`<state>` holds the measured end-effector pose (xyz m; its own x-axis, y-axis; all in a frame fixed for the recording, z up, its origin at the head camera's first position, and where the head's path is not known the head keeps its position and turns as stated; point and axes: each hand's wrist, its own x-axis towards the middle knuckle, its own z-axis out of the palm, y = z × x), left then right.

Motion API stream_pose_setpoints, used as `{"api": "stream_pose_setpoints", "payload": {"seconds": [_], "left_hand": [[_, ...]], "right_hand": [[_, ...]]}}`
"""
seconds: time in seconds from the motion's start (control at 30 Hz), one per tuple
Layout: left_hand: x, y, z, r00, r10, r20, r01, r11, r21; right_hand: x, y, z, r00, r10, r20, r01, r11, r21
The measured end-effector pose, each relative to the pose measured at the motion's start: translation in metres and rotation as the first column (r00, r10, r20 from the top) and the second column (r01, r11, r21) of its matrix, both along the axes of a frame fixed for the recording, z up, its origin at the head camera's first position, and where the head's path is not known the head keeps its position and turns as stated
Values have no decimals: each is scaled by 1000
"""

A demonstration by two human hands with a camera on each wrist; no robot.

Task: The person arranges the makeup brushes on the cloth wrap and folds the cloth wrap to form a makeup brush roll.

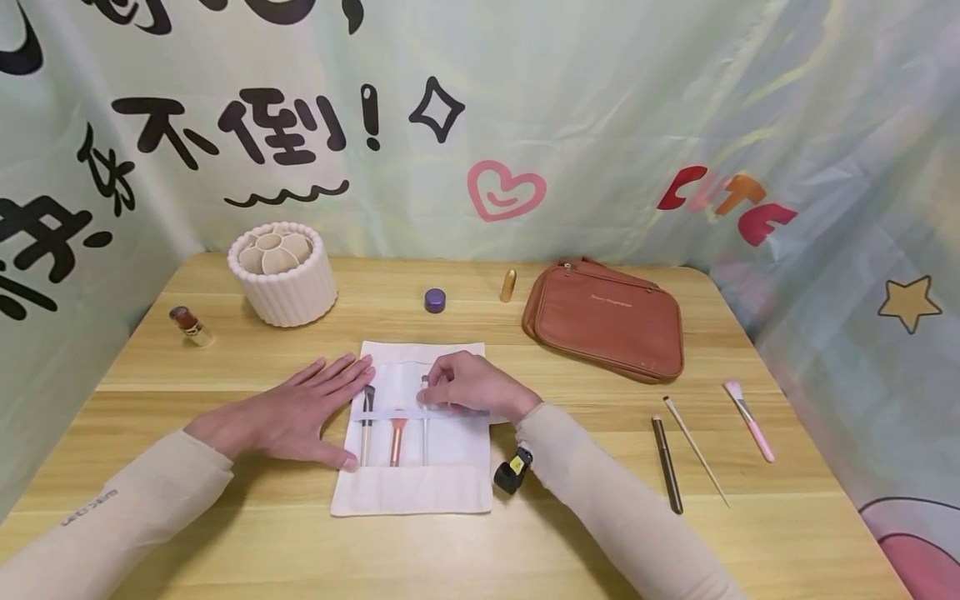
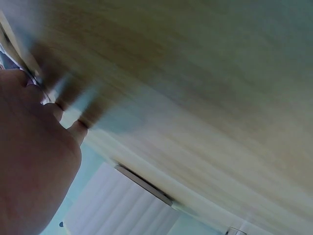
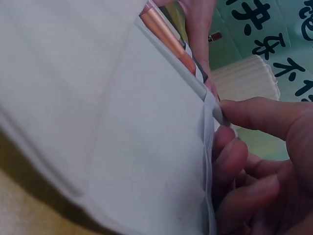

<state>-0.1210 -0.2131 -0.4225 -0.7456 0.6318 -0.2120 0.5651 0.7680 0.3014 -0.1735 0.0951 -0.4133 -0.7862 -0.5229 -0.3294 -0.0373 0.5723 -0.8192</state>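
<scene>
A white fabric brush roll (image 1: 457, 492) lies unfolded on the wooden table. Tucked under its crosswise band are a dark-tipped makeup brush (image 1: 367, 408), an orange makeup brush (image 1: 397, 442) and a slim pale makeup brush (image 1: 425, 442). My right hand (image 1: 472, 383) pinches the upper end of the slim one, thumb and finger close above the band. Seen from the right wrist, the band's edge runs past the curled fingers (image 3: 232, 154). Spread flat, my left hand (image 1: 300, 408) rests along the roll's left edge, fingertips and thumb overlapping it.
A brown zip pouch (image 1: 607, 321) is at back right. Three loose brushes, one a pink brush (image 1: 750, 421), lie at right. Behind the roll are a purple-lidded jar (image 1: 435, 301) and a gold tube (image 1: 508, 286). A ribbed white holder (image 1: 292, 287) and a lipstick (image 1: 191, 327) stand at left.
</scene>
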Motion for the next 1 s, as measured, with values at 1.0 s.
{"api": "stream_pose_setpoints", "payload": {"seconds": [1.0], "left_hand": [[0, 0, 0, 1000, -9, -5, 9, 1000, 14]], "right_hand": [[12, 40, 18, 981, -77, -179, 71, 997, -42]]}}
